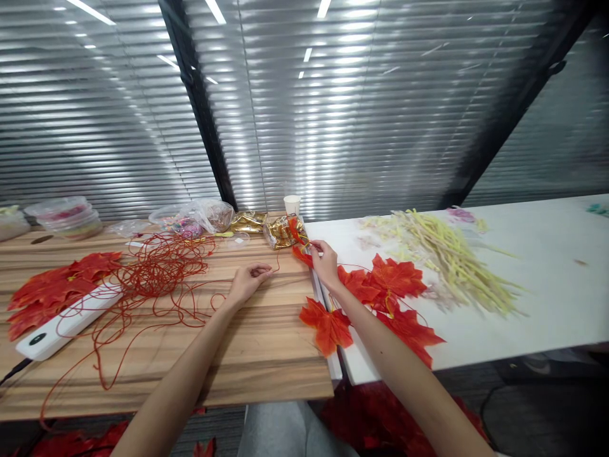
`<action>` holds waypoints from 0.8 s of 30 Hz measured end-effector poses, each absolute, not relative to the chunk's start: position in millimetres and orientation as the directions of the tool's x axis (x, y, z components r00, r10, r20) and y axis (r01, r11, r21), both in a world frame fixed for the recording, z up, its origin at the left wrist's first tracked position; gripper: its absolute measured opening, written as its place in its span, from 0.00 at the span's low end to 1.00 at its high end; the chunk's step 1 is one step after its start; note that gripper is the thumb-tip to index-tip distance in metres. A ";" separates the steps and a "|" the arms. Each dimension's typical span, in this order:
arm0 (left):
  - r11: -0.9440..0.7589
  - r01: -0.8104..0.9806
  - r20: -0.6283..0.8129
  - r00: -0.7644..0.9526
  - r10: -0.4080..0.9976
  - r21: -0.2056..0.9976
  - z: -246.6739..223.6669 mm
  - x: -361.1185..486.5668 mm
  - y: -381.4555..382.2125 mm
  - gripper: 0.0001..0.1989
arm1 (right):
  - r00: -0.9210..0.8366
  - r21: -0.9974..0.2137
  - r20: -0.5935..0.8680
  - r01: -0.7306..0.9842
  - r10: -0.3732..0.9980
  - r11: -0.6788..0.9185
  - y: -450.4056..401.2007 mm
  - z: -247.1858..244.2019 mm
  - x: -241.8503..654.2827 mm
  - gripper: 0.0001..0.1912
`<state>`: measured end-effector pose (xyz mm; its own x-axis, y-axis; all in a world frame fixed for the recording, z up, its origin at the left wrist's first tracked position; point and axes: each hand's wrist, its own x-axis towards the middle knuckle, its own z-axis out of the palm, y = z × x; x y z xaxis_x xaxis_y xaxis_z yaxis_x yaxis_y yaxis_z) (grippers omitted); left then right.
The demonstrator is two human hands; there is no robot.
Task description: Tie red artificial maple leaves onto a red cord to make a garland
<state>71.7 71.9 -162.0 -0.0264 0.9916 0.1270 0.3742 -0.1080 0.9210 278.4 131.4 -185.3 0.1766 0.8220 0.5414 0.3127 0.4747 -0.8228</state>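
Observation:
My left hand (250, 282) pinches a thin red cord (278, 259) over the wooden table; the cord rises from the fingertips toward the right hand. My right hand (325, 263) is closed at the fingertips on a red artificial maple leaf (303, 256), near its yellow stem, above the seam between the two tables. Beneath my right wrist and forearm lie more red maple leaves (397, 277), with cord running among them. One single leaf (327, 325) straddles the seam. To the left of my left hand spreads a large tangle of red cord (159, 270).
A white power strip (71, 320) lies by stacked red leaves (61, 285). Plastic tubs (66, 216), gold foil packets (250, 222) and a paper cup (292, 204) line the back. Yellow fuzzy stems (451, 260) cover part of the white table (547, 266). Leaves also lie below.

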 end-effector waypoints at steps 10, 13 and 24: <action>-0.128 0.402 0.145 -0.011 0.989 0.907 -163.8 70.5 73.2 0.18 | 0.171 -0.813 0.549 0.335 0.818 0.475 132.3 -186.3 278.5 0.12; -0.127 0.423 0.145 -0.010 0.989 0.897 -165.8 69.7 74.4 0.18 | 0.170 -0.817 0.546 0.325 0.820 0.476 132.1 -186.5 278.3 0.12; -0.145 0.438 0.158 0.007 0.987 0.887 -169.9 69.2 76.2 0.15 | 0.173 -0.826 0.533 0.321 0.828 0.464 131.5 -185.3 277.6 0.11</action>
